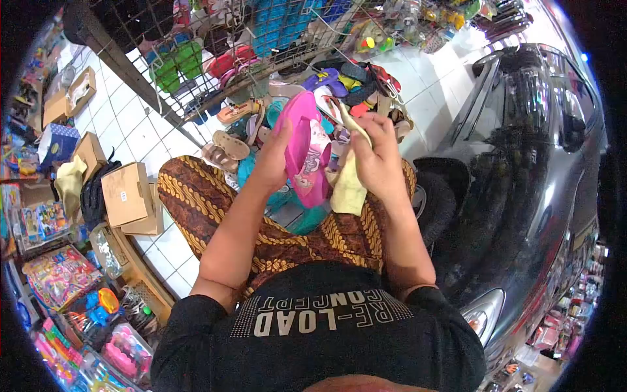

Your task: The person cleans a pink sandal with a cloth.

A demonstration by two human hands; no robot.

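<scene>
Over a heap of footwear (pixel 232 144) on the tiled floor (pixel 140 127), the left hand (pixel 274 157) has its grip around a pink sandal (pixel 307 157); just beside it, the right hand (pixel 379 157) clasps a pale yellow cloth (pixel 349 189).

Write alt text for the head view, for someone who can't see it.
The wearer's left hand holds a printed pink sandal, and the right hand holds a pale yellow cloth. Ahead, assorted footwear lies piled by a wire rack, with a black vehicle to the right.
</scene>
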